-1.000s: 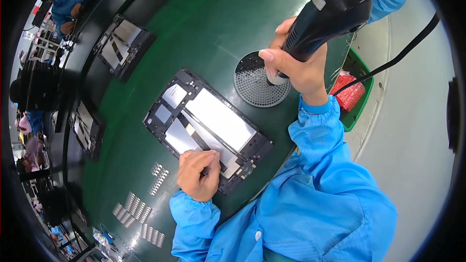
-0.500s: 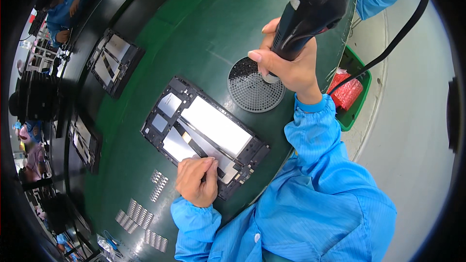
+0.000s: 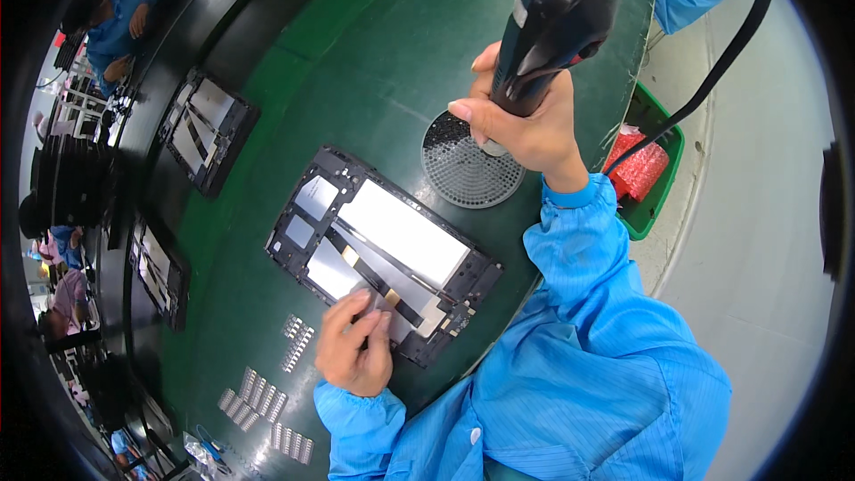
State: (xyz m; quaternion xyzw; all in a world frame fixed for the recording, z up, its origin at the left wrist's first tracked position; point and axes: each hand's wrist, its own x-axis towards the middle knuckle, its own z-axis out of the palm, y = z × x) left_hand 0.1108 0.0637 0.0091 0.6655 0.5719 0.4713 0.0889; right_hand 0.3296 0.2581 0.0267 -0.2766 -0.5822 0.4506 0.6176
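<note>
My right hand [image 3: 534, 129] is wrapped round a black electric screwdriver [image 3: 548, 36], its lower end over a round, perforated grey screw tray [image 3: 472, 174]. Small black screws [image 3: 445, 132] are heaped on the tray's far left side. Left of the tray lies an opened tablet [image 3: 405, 227] with silver battery panels and a dark flat cable [image 3: 372, 278] running across it. My left hand [image 3: 356, 352] is at the tablet's near edge, fingers curled and pinched together. Something greyish shows at those fingertips, too small to name.
Two more opened tablets [image 3: 209, 134] [image 3: 160, 272] lie at the left. Strips of small metal parts [image 3: 254, 399] are on the green table [image 3: 338, 80]. A green bin [image 3: 663, 187] holding a red bubble-wrap bundle [image 3: 639, 167] stands at the right. A black cable [image 3: 712, 80] hangs there; co-workers sit beyond.
My left hand has drawn back slightly left from the flat cable, and something greyish now shows at its fingertips. The screwdriver in my right hand has shifted a little left over the tray.
</note>
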